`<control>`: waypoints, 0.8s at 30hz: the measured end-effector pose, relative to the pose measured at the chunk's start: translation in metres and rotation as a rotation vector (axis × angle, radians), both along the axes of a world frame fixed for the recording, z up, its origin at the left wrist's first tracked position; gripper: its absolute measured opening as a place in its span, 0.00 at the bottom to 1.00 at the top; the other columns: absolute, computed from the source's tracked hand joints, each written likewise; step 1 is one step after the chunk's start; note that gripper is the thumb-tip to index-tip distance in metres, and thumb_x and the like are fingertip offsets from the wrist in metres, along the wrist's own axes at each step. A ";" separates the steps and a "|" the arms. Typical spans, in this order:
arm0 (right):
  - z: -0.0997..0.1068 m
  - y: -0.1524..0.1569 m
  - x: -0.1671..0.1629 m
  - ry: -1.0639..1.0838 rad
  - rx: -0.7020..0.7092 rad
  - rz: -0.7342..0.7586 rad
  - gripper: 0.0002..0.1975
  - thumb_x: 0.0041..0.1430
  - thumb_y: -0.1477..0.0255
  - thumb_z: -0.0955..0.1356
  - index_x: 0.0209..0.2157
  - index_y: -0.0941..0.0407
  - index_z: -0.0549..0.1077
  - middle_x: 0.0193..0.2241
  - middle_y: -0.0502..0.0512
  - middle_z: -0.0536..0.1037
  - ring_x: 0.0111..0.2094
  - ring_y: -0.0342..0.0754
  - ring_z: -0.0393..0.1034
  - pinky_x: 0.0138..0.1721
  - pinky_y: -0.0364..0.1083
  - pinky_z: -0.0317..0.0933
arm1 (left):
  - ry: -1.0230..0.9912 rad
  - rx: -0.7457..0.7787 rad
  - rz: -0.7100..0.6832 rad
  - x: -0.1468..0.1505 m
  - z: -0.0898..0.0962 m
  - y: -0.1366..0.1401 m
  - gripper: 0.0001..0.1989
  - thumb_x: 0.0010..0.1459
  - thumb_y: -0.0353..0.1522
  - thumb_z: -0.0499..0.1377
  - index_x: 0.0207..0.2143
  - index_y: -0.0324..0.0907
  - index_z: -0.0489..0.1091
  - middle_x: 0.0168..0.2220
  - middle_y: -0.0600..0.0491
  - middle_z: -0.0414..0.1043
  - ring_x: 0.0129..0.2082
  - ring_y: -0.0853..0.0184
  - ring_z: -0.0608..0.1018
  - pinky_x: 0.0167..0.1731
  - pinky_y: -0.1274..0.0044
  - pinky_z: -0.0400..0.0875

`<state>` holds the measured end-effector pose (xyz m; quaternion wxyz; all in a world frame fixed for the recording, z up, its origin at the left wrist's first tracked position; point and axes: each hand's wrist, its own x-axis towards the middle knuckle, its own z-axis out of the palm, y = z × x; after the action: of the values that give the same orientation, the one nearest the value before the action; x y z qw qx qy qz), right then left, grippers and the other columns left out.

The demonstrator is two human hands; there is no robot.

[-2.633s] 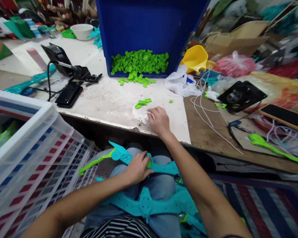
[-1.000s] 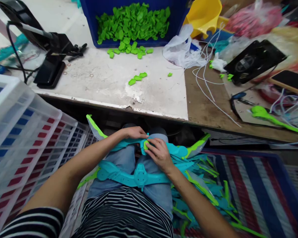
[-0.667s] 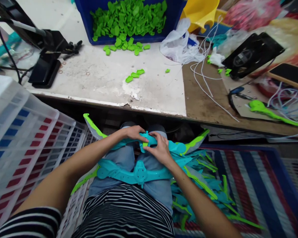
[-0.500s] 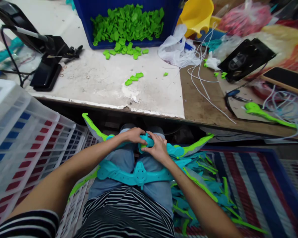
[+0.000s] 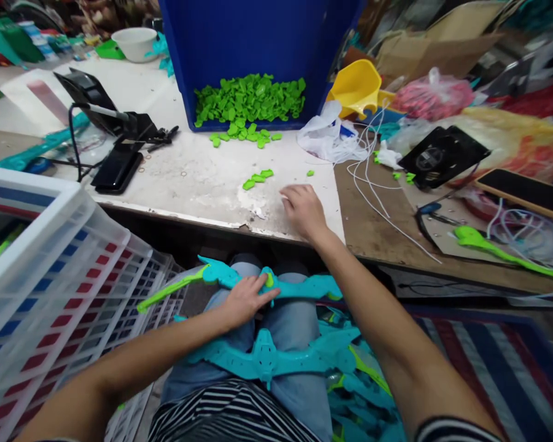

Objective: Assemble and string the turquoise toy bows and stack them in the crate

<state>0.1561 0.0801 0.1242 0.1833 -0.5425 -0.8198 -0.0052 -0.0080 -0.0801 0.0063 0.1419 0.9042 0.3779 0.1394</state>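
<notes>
My left hand [image 5: 245,301] grips the middle of a turquoise plastic bow-shaped piece [image 5: 306,287] lying across my knees, its thumb and fingers near a small green insert [image 5: 270,280] at the centre. A lime-green arm [image 5: 172,291] sticks out from its left end. Nearer to my body, a second turquoise bow-shaped piece [image 5: 265,356] rests on my thighs. Over the white tabletop, my right hand [image 5: 304,212] is open, with fingers loosely bent and nothing visible in them. It is close to several loose green plastic pieces [image 5: 258,178] and a single green piece [image 5: 310,173].
A blue bin [image 5: 258,49] full of green pieces stands at the back of the table. A white plastic basket [image 5: 83,245] is at my left. More turquoise and green pieces [image 5: 364,399] lie at lower right. Phone [image 5: 529,190], fan [image 5: 445,156] and white cords [image 5: 373,184] occupy the right side.
My right hand has left the bow-shaped piece and moved forward over the table. My left hand stays on the piece. The camera view has tilted upward.
</notes>
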 end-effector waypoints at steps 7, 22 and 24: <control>-0.011 0.100 -0.040 -0.206 -0.169 -0.072 0.18 0.60 0.79 0.59 0.49 0.61 0.72 0.53 0.65 0.71 0.54 0.60 0.58 0.52 0.58 0.55 | 0.031 -0.484 0.078 -0.007 0.012 -0.074 0.25 0.60 0.35 0.55 0.59 0.42 0.59 0.49 0.42 0.70 0.46 0.56 0.74 0.46 0.64 0.71; 0.018 0.010 0.077 -0.140 -0.448 0.023 0.12 0.51 0.72 0.70 0.40 0.55 0.77 0.24 0.50 0.77 0.25 0.45 0.69 0.31 0.43 0.60 | 0.162 -0.807 0.023 0.001 0.041 -0.035 0.35 0.55 0.35 0.58 0.63 0.37 0.52 0.56 0.38 0.66 0.54 0.51 0.71 0.50 0.65 0.66; 0.008 -0.003 0.073 -0.098 -0.298 -0.089 0.12 0.51 0.70 0.70 0.39 0.56 0.77 0.28 0.54 0.78 0.29 0.47 0.70 0.32 0.45 0.62 | 0.160 -0.841 0.041 0.004 0.037 -0.031 0.32 0.56 0.36 0.57 0.61 0.37 0.54 0.54 0.39 0.68 0.53 0.52 0.72 0.49 0.66 0.67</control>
<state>0.2289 0.0773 0.1320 0.0600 -0.5984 -0.7947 0.0818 -0.0044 -0.1113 0.0429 0.4656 0.7680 0.4296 -0.0943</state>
